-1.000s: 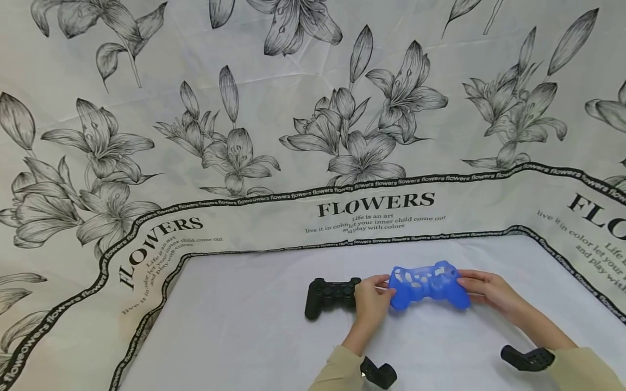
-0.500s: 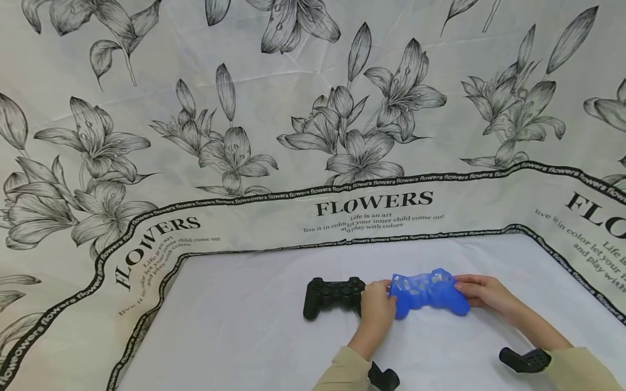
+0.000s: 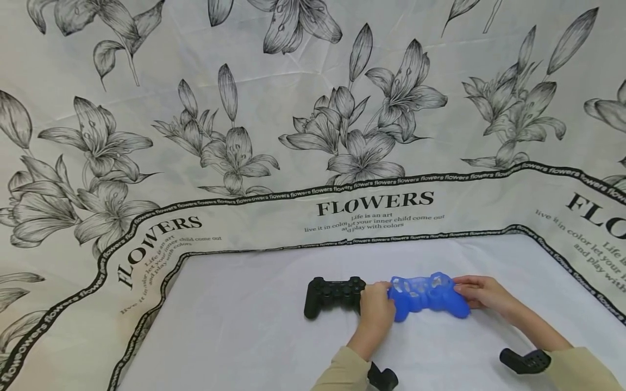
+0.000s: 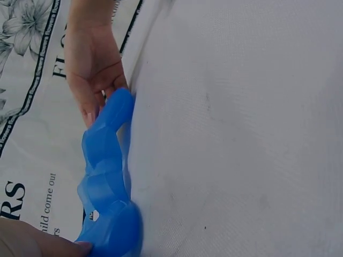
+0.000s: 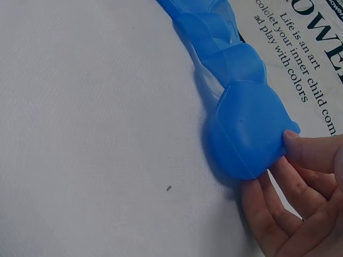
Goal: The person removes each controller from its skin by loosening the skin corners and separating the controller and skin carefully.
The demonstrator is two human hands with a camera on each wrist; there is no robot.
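Note:
A blue, rubbery game controller cover [image 3: 423, 296] with cut-out holes lies at the table top, its handles toward the person. My left hand [image 3: 377, 310] grips its left end, the thumb [image 4: 75, 248] showing on the blue edge in the left wrist view. At the opposite end my right hand [image 3: 491, 296] pinches the cover between thumb and fingers, as the right wrist view shows, with the fingers [image 5: 262, 214] under the rounded handle. Just left of my left hand sits a black game controller [image 3: 335, 296], its right part hidden behind that hand.
A white cloth-covered table [image 3: 235, 326] spreads below the hands. Behind it and at both sides hangs a pale curtain [image 3: 264, 222] with flower drawings and lettering. A black wrist device [image 3: 525, 361] is worn by the right sleeve.
The blue cover has come down a little toward the table and the person, both hands moving with it. My left hand now covers less of the black controller, which stays in place.

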